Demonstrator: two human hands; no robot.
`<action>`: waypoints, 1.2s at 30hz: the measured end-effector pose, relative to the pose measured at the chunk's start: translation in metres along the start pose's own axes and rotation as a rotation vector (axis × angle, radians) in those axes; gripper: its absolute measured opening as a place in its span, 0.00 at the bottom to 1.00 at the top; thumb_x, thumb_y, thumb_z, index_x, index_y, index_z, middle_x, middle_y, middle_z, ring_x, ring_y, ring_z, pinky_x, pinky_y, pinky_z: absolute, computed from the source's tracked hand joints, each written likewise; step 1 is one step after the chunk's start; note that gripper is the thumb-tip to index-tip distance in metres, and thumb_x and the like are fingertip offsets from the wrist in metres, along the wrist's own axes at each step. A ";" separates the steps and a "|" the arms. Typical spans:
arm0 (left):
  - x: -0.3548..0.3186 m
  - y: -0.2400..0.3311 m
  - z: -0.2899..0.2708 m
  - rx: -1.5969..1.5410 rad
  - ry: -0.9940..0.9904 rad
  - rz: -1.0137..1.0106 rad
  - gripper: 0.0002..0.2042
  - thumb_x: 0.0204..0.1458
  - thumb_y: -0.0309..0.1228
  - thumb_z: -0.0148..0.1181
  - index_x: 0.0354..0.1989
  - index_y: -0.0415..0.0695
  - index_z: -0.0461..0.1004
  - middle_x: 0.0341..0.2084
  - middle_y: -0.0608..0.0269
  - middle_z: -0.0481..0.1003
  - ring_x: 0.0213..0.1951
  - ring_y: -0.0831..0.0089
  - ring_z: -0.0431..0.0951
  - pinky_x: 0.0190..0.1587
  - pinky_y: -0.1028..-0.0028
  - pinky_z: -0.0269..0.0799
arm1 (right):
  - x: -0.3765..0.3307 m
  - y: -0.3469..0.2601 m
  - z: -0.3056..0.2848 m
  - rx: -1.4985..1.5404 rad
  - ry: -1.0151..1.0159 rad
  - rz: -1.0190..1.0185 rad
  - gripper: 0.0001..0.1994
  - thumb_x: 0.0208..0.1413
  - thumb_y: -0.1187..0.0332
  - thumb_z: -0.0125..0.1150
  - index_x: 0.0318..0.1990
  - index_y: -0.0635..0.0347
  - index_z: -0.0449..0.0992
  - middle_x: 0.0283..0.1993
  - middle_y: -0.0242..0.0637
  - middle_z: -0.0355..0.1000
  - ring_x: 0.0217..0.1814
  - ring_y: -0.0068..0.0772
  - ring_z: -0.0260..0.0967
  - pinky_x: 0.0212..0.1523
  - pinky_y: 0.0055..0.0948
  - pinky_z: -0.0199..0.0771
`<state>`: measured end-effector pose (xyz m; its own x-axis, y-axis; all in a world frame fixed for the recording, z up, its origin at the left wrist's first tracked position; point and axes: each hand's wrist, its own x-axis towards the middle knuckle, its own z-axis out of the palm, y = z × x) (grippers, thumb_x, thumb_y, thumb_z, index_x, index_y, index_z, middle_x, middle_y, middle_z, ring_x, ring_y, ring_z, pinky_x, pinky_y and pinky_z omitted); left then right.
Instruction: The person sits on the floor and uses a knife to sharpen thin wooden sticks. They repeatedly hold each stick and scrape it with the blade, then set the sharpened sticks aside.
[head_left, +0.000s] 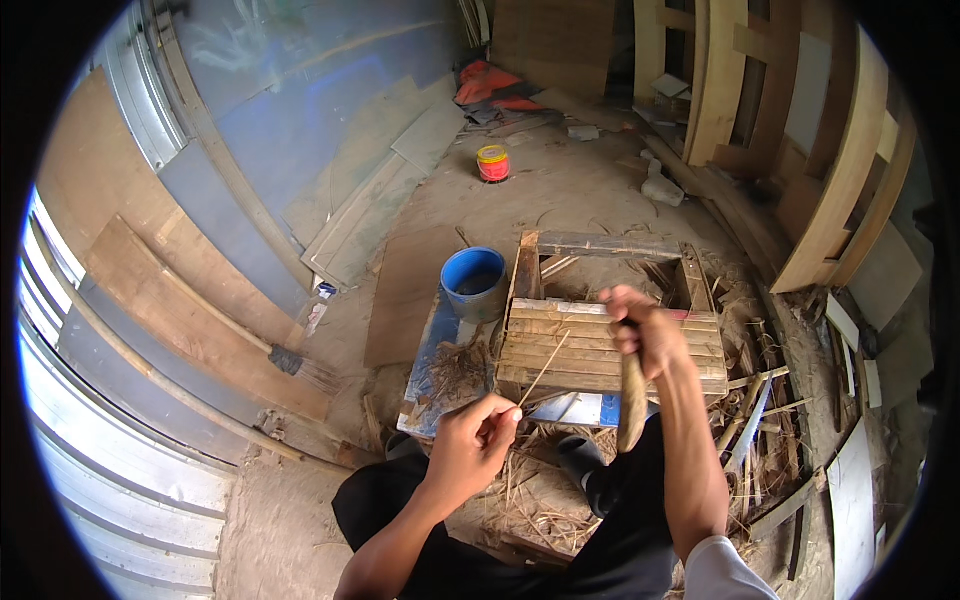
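Your left hand point(472, 440) pinches the near end of a thin, pale bamboo sliver point(545, 368), which slants up over the slatted wooden stool point(610, 350) before you. Your right hand point(645, 335) is clamped around a smooth, rounded wooden handle point(632, 405) that hangs down past the stool's front edge. A round blue plastic bucket point(474, 283) stands just left, among dry, fibrous shavings point(455, 365).

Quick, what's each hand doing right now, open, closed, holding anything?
Left hand: closed, pinching a thin bamboo sliver by its near end.
Right hand: closed in a fist around a wooden handle that hangs down below it.
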<state>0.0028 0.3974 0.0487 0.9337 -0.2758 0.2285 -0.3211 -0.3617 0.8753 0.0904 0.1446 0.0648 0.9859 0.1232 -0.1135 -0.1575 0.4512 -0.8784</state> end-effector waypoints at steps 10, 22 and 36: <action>0.010 -0.003 0.004 -0.004 0.178 0.060 0.03 0.55 0.22 0.58 0.30 0.37 0.72 0.15 0.70 0.68 0.19 0.88 0.64 0.20 0.82 0.58 | -0.024 0.024 0.035 0.027 -0.472 0.291 0.20 0.62 0.65 0.54 0.61 0.56 0.66 0.25 0.28 0.62 0.16 0.11 0.45 0.13 0.12 0.41; 0.012 0.003 0.006 -0.137 0.003 -0.109 0.05 0.58 0.27 0.55 0.34 0.38 0.73 0.18 0.69 0.72 0.20 0.86 0.71 0.22 0.83 0.64 | -0.007 -0.016 -0.010 0.098 0.282 -0.112 0.12 0.64 0.59 0.49 0.44 0.57 0.73 0.25 0.22 0.61 0.17 0.11 0.43 0.16 0.14 0.46; 0.055 0.010 0.032 -0.112 -0.136 -0.197 0.07 0.58 0.29 0.55 0.37 0.37 0.74 0.21 0.68 0.73 0.17 0.87 0.66 0.19 0.83 0.59 | 0.011 0.007 -0.034 0.014 0.248 -0.138 0.12 0.53 0.62 0.66 0.28 0.60 0.72 0.20 0.24 0.64 0.15 0.12 0.49 0.16 0.18 0.49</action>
<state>0.0462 0.3500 0.0568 0.9440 -0.3299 -0.0042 -0.1081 -0.3213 0.9408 0.1017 0.1189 0.0416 0.9816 -0.1595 -0.1052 -0.0201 0.4614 -0.8870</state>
